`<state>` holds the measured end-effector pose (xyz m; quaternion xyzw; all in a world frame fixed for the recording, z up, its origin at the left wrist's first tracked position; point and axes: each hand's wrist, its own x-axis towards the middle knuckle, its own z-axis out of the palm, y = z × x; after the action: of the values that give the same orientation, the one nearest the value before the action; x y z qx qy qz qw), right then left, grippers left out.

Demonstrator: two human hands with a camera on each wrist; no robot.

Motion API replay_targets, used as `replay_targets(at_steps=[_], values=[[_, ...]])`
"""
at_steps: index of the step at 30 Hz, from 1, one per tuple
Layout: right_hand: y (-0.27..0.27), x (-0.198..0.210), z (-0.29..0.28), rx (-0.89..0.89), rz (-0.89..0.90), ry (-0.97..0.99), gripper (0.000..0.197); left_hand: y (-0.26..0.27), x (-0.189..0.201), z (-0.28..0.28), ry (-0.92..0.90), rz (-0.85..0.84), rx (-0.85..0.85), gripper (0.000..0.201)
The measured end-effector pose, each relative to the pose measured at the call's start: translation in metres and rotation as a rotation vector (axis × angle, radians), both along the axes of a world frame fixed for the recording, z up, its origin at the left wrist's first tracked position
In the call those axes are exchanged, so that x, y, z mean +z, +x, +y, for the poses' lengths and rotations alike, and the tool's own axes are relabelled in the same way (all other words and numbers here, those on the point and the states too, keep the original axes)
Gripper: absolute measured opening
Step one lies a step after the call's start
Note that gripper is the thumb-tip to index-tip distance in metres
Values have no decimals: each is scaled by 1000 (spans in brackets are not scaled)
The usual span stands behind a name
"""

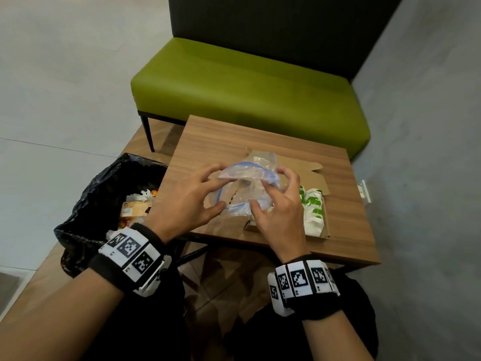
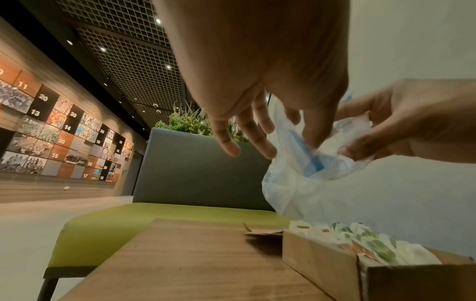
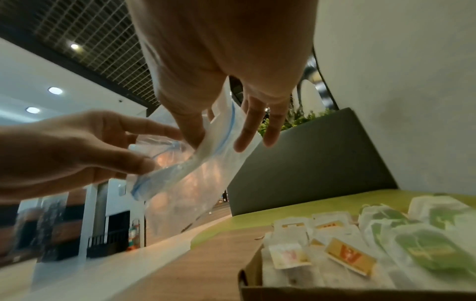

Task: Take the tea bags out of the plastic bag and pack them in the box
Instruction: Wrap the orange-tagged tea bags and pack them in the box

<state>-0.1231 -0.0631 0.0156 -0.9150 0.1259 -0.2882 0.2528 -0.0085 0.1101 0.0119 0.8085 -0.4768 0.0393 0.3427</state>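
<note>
Head view: both hands hold the clear plastic bag above the open box on the desk. Left hand and right hand pinch its blue-edged mouth with curled fingers. Tea bags fill the box, partly hidden behind the right hand; the plastic bag seems empty.

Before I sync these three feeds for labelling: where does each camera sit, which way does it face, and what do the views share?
Head: worn high, looking down at the table; both forearms, the left hand and right hand hold the plastic bag above the box.
Left wrist: low under the left palm, facing the green bench; fingers and the right hand show.
Right wrist: low under the right palm, facing leftward over the tea bags; the left hand shows.
Shared: all three see bag, box and bench.
</note>
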Motion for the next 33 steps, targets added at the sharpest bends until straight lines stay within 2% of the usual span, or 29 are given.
replay_targets(at_steps=[3,4,7,9,13,16,19,21,24,26,29,31,33], values=[[2,3,-11,-47,104,363,51,-6,11,4,-211,56,-8,29],[4,4,-16,-66,150,491,51,-8,14,6,-284,91,2,28],[6,7,-23,-54,180,801,42,-9,18,9,-375,303,-29,48],[5,13,-21,4,173,869,31,-7,15,10,-290,431,-35,59],[5,25,-6,268,253,954,23,-12,12,-2,-57,400,-121,75],[4,27,-1,428,313,1073,19,-20,19,-12,2,444,-216,73],[-1,29,-5,487,417,1154,31,-16,21,-14,4,524,-226,68],[-3,29,-2,489,439,1137,31,-14,20,-15,9,478,-209,63],[0,26,6,350,331,782,23,-8,19,-21,65,203,-135,60],[2,24,6,256,244,592,19,-7,26,-25,72,147,-104,56],[4,23,10,207,78,472,19,-7,38,-30,78,92,-71,48],[4,22,12,152,-76,327,27,-7,43,-30,88,34,-69,47],[1,23,7,34,-219,316,41,-2,45,-22,139,7,-6,53]])
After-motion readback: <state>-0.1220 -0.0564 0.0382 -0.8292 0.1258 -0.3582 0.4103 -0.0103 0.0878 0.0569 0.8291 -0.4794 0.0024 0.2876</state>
